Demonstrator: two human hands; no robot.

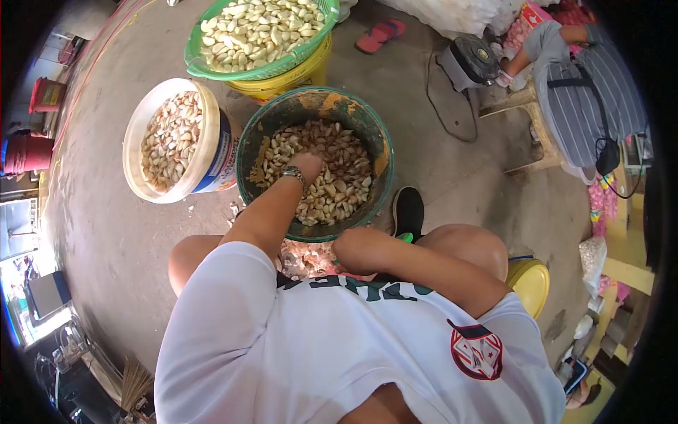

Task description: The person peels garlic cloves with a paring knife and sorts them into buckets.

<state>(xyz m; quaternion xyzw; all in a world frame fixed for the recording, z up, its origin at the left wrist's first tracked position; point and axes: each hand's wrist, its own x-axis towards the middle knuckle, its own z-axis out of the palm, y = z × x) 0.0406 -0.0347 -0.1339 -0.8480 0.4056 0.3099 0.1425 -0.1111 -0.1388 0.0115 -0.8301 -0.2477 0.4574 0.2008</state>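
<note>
A large dark green tub [385, 152] stands before me, holding many garlic cloves [337, 194], some with reddish-brown skin. My left hand [307, 166], a watch [294, 172] on its wrist, reaches down among these cloves. Its fingers curl downward; whatever they hold is hidden. My right hand [355, 251] is bent inward close to my body, by the tub's near rim; its fingers are out of sight. Loose garlic skins [307, 258] lie on the floor below it. A small green object [406, 238] shows beside my right forearm.
Left of the tub stands a white bucket [131, 152] of unpeeled cloves. Behind, a green basket [193, 53] of peeled cloves rests on a yellow bucket [311, 69]. A slipper [381, 35], a corded appliance [470, 62] and another person's seat [526, 106] are to the right.
</note>
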